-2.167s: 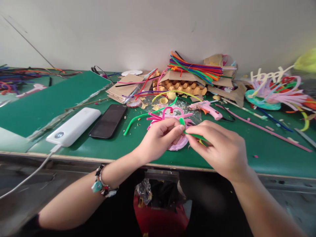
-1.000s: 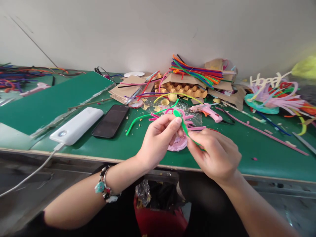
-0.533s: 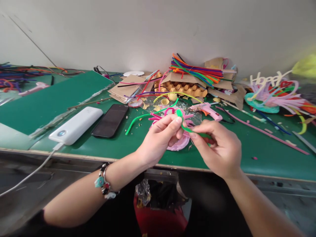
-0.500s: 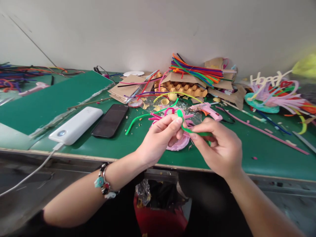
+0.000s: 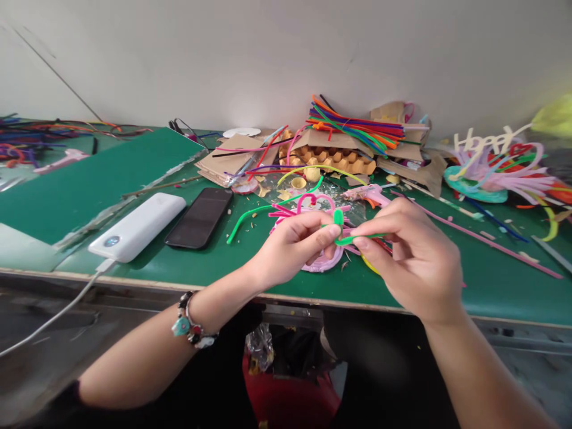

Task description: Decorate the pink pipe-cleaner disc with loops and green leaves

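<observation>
White power bank (image 5: 138, 226) at left, cable (image 5: 74, 307) plugged into its near end; black smartphone (image 5: 199, 217) just right of it. Left hand (image 5: 286, 247): thumb and forefinger pinching green pipe cleaner (image 5: 338, 218), bent end up, held above the table (image 5: 218, 268) between both hands. Pink pipe-cleaner craft (image 5: 325, 263) on table, partly hidden by hands. Right hand (image 5: 417, 262): thumb and forefinger closed on same strip. Pink glue gun (image 5: 370, 193) on far side, partly behind right hand. Right edge: turquoise-based craft (image 5: 485, 192), white lettering.
</observation>
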Demonstrator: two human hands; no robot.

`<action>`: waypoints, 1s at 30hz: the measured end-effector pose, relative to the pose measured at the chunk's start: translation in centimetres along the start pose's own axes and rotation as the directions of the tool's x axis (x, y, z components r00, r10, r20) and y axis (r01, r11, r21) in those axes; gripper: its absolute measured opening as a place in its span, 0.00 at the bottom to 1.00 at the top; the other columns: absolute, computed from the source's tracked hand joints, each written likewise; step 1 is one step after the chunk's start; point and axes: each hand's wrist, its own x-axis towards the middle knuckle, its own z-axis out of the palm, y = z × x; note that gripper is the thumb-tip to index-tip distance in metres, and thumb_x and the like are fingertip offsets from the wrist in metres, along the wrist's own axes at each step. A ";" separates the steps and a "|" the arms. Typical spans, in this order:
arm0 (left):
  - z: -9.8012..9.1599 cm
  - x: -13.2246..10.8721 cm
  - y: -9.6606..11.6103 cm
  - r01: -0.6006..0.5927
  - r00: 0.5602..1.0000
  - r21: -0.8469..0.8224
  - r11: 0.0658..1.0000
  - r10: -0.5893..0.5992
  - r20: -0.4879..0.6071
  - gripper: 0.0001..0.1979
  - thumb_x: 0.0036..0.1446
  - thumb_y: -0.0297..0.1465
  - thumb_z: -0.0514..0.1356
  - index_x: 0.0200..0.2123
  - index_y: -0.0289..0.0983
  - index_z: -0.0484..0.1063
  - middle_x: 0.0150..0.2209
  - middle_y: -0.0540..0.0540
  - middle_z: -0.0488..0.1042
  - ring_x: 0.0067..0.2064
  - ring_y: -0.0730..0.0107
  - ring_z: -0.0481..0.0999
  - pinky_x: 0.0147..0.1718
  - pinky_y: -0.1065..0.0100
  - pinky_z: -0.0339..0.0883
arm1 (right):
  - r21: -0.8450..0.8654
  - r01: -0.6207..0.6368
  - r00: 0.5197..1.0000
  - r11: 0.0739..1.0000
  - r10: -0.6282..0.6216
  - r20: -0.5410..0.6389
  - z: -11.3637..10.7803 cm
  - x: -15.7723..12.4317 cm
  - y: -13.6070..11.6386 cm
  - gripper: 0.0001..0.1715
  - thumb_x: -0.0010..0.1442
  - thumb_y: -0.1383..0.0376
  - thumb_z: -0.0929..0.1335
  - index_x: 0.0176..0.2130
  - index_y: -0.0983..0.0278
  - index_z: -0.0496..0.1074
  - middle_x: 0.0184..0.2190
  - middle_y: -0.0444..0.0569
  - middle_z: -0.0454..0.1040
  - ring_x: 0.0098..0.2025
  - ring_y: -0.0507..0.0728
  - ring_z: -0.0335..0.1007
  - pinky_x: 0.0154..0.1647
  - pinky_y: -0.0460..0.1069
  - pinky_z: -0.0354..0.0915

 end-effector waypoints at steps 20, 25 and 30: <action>-1.1 0.1 0.8 -0.032 0.985 0.345 0.938 -0.029 0.169 0.14 0.54 0.34 0.57 0.19 0.32 0.67 0.19 0.53 0.66 0.21 0.82 0.60 0.19 0.77 0.53 | -0.031 -0.094 0.990 0.995 0.097 0.106 0.1 0.0 0.5 0.04 0.51 0.67 0.68 0.26 0.62 0.68 0.22 0.41 0.65 0.25 0.51 0.61 0.26 0.49 0.54; -1.1 0.2 1.1 0.123 0.979 0.189 0.974 -0.151 0.139 0.14 0.50 0.39 0.60 0.23 0.33 0.66 0.18 0.54 0.64 0.19 0.82 0.58 0.17 0.77 0.51 | 0.001 -0.087 0.994 0.996 0.087 0.066 0.3 -0.2 0.6 0.04 0.52 0.68 0.67 0.26 0.62 0.67 0.22 0.42 0.67 0.26 0.51 0.63 0.27 0.49 0.54; -0.5 0.2 0.9 0.098 0.994 0.194 0.976 -0.104 0.023 0.13 0.49 0.38 0.60 0.26 0.34 0.63 0.19 0.54 0.64 0.19 0.82 0.58 0.17 0.77 0.52 | -0.162 -0.006 0.998 0.987 -0.005 -0.068 1.1 -0.3 0.5 0.08 0.51 0.71 0.67 0.24 0.63 0.64 0.20 0.41 0.68 0.25 0.51 0.65 0.31 0.51 0.53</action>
